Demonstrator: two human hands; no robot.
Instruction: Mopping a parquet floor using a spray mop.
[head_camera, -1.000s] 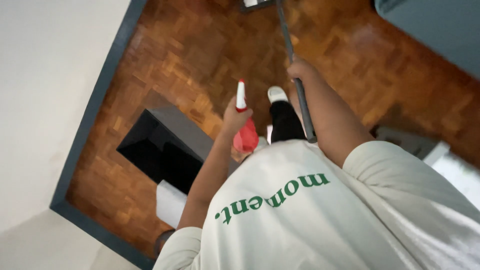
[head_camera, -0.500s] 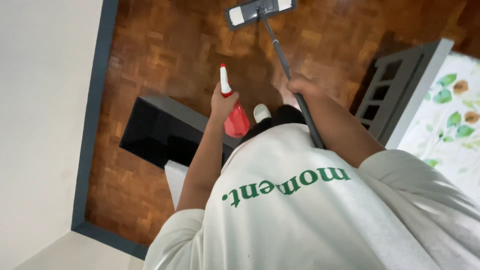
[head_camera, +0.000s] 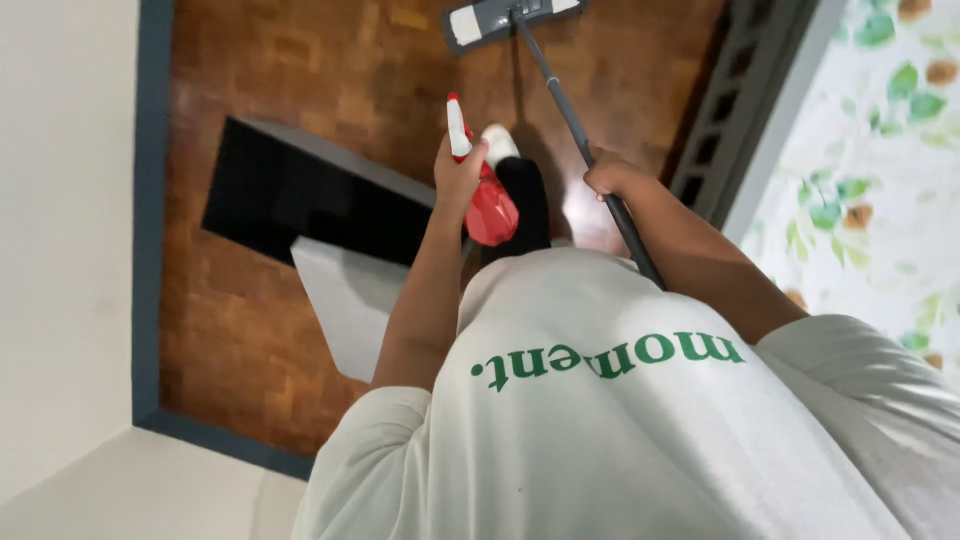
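your left hand (head_camera: 458, 172) is wrapped round the neck of a red spray bottle (head_camera: 490, 208), fingers closed on it, its white-and-red nozzle pointing up the frame and away from you, the red body hanging just in front of your white t-shirt (head_camera: 640, 420). your right hand (head_camera: 612, 178) is clamped on the grey mop handle (head_camera: 570, 110), which runs in a straight slant from beside your hip out to the flat mop head (head_camera: 500, 18) lying on the wooden parquet floor (head_camera: 330, 70) near the top edge. the two hands sit apart, bottle on one side, handle on the other, with a dark trouser leg (head_camera: 525, 205) and a white-toed foot (head_camera: 500, 140) showing between them. to your left, a black low cabinet (head_camera: 290, 195) with a pale grey side panel stands on the parquet, near the bottle but not touching it. a dark grey skirting strip (head_camera: 152, 200) edges the floor along the white wall (head_camera: 60, 220). to your right there's a grey slatted frame (head_camera: 735, 110) and, beside it, a leaf-patterned fabric (head_camera: 880, 170).
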